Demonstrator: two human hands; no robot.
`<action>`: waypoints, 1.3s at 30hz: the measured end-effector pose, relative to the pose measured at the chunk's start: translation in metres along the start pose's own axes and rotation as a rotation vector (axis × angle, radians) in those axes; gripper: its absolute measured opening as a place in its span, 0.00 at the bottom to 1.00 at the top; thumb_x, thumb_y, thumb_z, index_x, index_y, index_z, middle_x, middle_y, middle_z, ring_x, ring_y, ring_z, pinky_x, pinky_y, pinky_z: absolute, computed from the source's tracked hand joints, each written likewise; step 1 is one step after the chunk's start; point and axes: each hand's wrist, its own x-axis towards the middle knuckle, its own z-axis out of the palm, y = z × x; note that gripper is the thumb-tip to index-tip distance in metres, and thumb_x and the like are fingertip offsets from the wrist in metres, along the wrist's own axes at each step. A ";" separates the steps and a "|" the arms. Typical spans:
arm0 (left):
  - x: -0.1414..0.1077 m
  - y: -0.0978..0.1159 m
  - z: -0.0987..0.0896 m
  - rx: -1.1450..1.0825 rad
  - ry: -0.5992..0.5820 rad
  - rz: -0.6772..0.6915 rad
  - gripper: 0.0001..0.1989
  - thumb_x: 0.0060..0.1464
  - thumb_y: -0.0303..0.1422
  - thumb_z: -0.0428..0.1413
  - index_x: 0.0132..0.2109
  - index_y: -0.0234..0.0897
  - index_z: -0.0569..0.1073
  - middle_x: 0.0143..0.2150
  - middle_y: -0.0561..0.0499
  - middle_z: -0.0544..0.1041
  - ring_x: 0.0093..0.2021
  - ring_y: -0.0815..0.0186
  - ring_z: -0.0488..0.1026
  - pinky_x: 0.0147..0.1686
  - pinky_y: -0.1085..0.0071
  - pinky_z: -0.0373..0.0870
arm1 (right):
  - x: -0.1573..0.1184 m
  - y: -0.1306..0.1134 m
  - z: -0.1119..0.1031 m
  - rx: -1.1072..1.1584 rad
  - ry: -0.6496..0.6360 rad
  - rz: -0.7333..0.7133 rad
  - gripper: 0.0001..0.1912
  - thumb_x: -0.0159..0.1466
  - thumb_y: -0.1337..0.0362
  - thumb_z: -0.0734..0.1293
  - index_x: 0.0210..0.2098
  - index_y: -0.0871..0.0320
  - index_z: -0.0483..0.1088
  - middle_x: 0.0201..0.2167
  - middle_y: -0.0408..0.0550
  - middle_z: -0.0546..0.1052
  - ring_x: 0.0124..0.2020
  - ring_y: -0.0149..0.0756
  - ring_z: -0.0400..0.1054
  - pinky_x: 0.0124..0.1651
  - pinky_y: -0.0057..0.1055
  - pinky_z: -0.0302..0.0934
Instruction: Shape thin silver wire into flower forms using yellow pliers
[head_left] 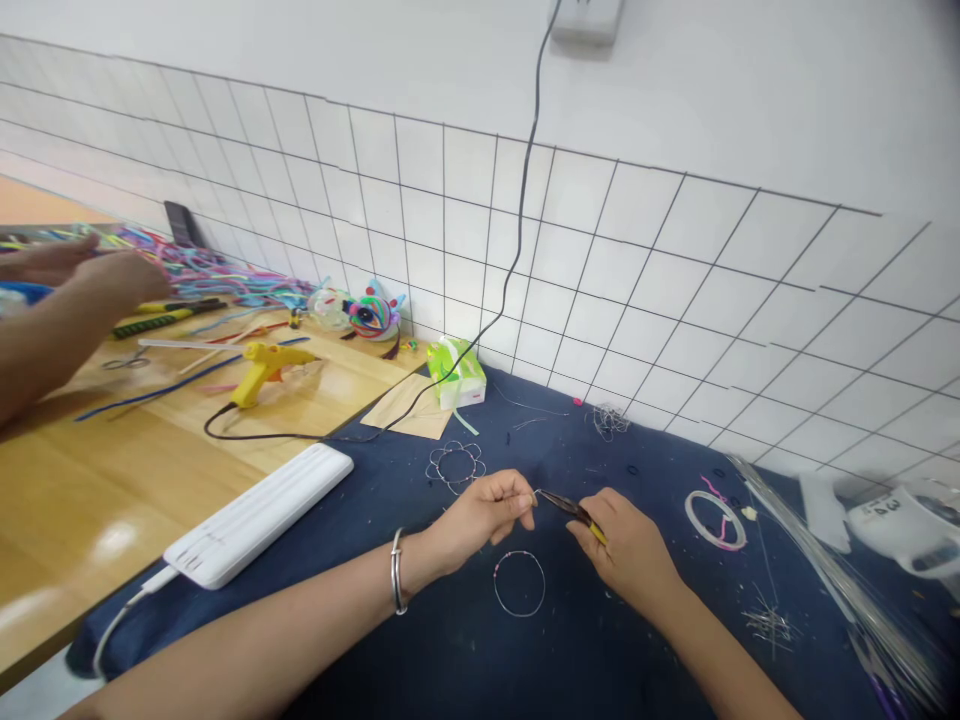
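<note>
My right hand (pixel 626 550) is wrapped round the yellow handles of a pair of long-nose pliers (pixel 564 503), whose dark jaws point left. Right at their tip, a small piece of wire (pixel 537 493) is pinched between the thumb and fingers of my left hand (pixel 495 507); its full shape is too small to make out. Below the hands a thin wire ring (pixel 519 611) with a few pinkish beads lies on the dark blue cloth (pixel 420 650). Behind my left hand rests a flower-shaped wire loop (pixel 455 464).
A white power strip (pixel 259 515) and a yellow glue gun (pixel 262 372) lie to the left. Another person's hands (pixel 112 275) are at the far left, near colourful pipe cleaners (pixel 225 262). A tissue pack (pixel 457 372) stands by the wall; wire rods (pixel 832 570) and a white cup (pixel 904 525) are right.
</note>
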 end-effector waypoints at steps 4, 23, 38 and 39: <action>-0.001 -0.002 0.001 -0.063 -0.032 -0.025 0.10 0.55 0.37 0.51 0.33 0.33 0.65 0.27 0.52 0.71 0.17 0.79 0.54 0.18 0.78 0.46 | 0.000 -0.001 0.001 0.010 0.005 -0.006 0.13 0.64 0.57 0.56 0.33 0.57 0.65 0.29 0.46 0.66 0.31 0.32 0.60 0.33 0.27 0.54; -0.001 -0.001 0.003 -0.101 -0.007 -0.018 0.11 0.54 0.37 0.52 0.33 0.32 0.65 0.27 0.52 0.72 0.18 0.79 0.56 0.18 0.78 0.49 | -0.001 -0.001 0.004 0.004 0.039 -0.031 0.12 0.64 0.58 0.56 0.32 0.58 0.66 0.27 0.46 0.66 0.29 0.31 0.60 0.31 0.26 0.53; -0.001 -0.002 0.003 -0.098 -0.007 -0.023 0.11 0.54 0.38 0.52 0.33 0.33 0.65 0.27 0.53 0.72 0.17 0.79 0.57 0.18 0.79 0.49 | -0.001 -0.001 0.006 0.008 0.056 -0.045 0.12 0.64 0.59 0.56 0.31 0.58 0.66 0.26 0.46 0.66 0.28 0.30 0.61 0.31 0.26 0.53; -0.001 -0.002 0.003 -0.094 -0.007 -0.022 0.11 0.54 0.38 0.52 0.33 0.33 0.65 0.27 0.53 0.72 0.17 0.79 0.57 0.18 0.79 0.49 | -0.001 -0.001 0.006 0.014 0.053 -0.046 0.11 0.64 0.59 0.56 0.32 0.58 0.66 0.26 0.46 0.66 0.29 0.30 0.61 0.31 0.26 0.53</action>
